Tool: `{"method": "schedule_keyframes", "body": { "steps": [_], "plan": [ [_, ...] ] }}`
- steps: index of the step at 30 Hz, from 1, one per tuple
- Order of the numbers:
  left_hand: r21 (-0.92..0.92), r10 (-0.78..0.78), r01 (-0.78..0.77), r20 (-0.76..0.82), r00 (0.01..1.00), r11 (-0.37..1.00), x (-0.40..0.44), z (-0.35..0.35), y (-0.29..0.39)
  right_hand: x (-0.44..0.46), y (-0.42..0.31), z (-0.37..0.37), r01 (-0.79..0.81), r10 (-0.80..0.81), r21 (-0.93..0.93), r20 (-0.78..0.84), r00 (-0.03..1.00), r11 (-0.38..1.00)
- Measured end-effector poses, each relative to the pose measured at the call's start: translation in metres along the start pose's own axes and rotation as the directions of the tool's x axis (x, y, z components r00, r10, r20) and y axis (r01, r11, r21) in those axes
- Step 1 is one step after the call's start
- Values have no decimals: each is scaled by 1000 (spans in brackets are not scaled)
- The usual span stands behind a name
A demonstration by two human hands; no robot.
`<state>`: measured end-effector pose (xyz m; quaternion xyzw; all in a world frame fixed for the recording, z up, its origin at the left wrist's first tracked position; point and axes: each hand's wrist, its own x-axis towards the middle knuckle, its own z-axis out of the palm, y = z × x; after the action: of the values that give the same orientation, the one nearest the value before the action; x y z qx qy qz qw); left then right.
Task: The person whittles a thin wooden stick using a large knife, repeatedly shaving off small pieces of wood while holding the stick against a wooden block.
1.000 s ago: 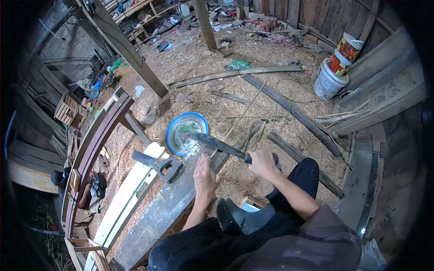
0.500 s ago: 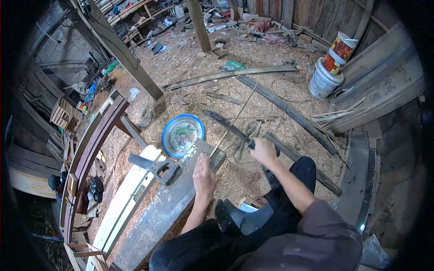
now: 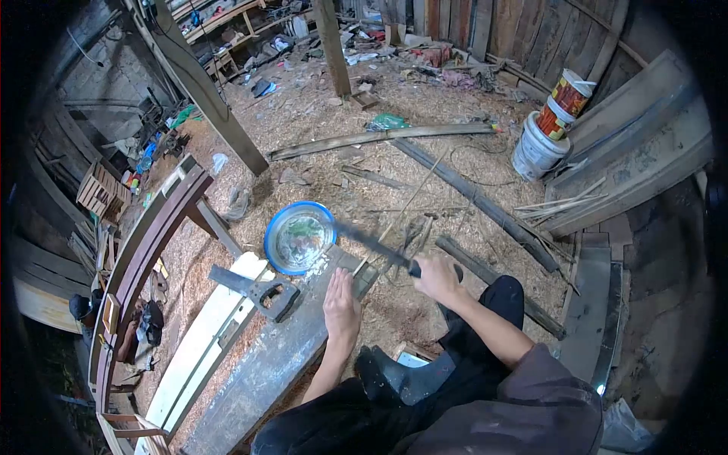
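My left hand (image 3: 341,307) rests at the end of a grey, worn plank (image 3: 262,364), its fingers straight and pressed together over the lower end of a thin stick (image 3: 402,211). Part of that stick is hidden under the fingers. My right hand (image 3: 437,279) is closed round the handle of a long dark blade (image 3: 368,241), which is blurred and points left above the stick, beyond my left fingertips. A handsaw (image 3: 258,290) lies across the plank and a pale board (image 3: 205,353). Behind it sits a blue-rimmed basin (image 3: 301,237) with something green inside.
Loose timbers (image 3: 478,193) lie on the shavings-covered floor. Stacked buckets (image 3: 542,144) stand at right, near leaning boards (image 3: 633,152). A curved wooden frame (image 3: 148,262) and a post (image 3: 208,98) are at left. At the far left edge, a person (image 3: 83,307) is partly visible.
Between the earlier frames the blade rose and drew right; now it has swung back down and left, blurred. My left hand stays on the plank. The whole view has shifted slightly.
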<state>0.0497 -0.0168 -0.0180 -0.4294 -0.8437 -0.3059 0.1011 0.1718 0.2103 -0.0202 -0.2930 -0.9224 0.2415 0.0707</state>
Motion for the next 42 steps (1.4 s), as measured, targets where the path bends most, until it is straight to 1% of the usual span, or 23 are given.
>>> {"method": "schedule_keyframes", "body": {
  "steps": [2,4,6,7,8,10,11,13,14,16,17,18,20,21,23,26,27,28,30,31,35,37,42],
  "plan": [
    [-1,-5,5,-8,1000,1000,8,2,-1,1,-1,-17,150,-133,-197,97,986,969],
    [0,8,-8,-23,1000,1000,4,1,-1,14,8,-7,104,-94,-151,75,993,983],
    [-12,-3,3,-21,1000,1000,-2,4,-1,24,9,0,-170,170,33,-21,985,985],
    [-15,0,-1,-33,999,1000,4,5,-2,18,0,6,-168,168,0,-53,984,986],
    [-14,-1,1,-38,999,1000,6,5,-3,12,4,19,-60,61,5,-78,995,998],
    [0,3,-3,-35,999,1000,4,3,-1,-4,-10,-8,146,-149,-146,-11,989,978],
    [-3,3,-3,-39,999,1000,7,3,0,5,-5,-13,147,-151,-150,-13,988,978],
    [-17,-13,12,-28,1000,1000,4,-1,1,16,4,-15,-43,45,-26,62,997,999],
    [-20,-14,13,-32,999,1000,2,-1,1,17,5,-11,-41,43,-30,61,997,999],
    [-24,-12,11,-24,1000,1000,6,2,0,22,2,-10,-163,162,-39,-40,986,986],
    [-31,-10,10,-30,999,999,8,3,0,13,0,-7,-91,85,-99,-60,995,991],
    [-29,-12,11,-34,999,1000,6,2,1,4,0,-4,-4,5,27,-7,1000,1000],
    [-30,-1,0,-42,999,1000,9,1,3,-5,8,-8,122,-120,-125,28,992,985],
    [-35,-10,9,-39,999,999,11,-1,5,3,12,-13,123,-121,-127,25,992,984],
    [-33,-24,24,-21,999,999,5,-3,3,16,19,-14,-136,136,-34,-6,991,990],
    [-40,-10,9,-45,999,999,11,8,0,14,10,3,-188,186,-5,-96,978,982],
    [-51,-21,19,-50,999,999,12,9,0,10,6,7,-247,249,62,-14,969,967],
    [-64,-31,28,-39,999,998,7,8,1,-2,6,8,-257,258,62,-7,966,964],
    [-67,-16,13,-49,999,998,7,6,0,-8,8,-4,-20,20,18,-34,999,1000],
    [-68,-12,8,-54,998,998,7,5,0,-12,3,-16,-5,6,-114,10,1000,993],
    [-78,-52,46,-76,996,996,3,-2,0,-10,2,-5,-78,79,-92,7,997,993],
    [-62,-86,83,-55,995,995,1,-19,-3,-11,-7,1,-88,90,22,-79,993,996],
    [46,-145,147,-53,988,988,-18,-62,-18,-22,-39,5,-56,53,27,84,995,998]
  ]
}}
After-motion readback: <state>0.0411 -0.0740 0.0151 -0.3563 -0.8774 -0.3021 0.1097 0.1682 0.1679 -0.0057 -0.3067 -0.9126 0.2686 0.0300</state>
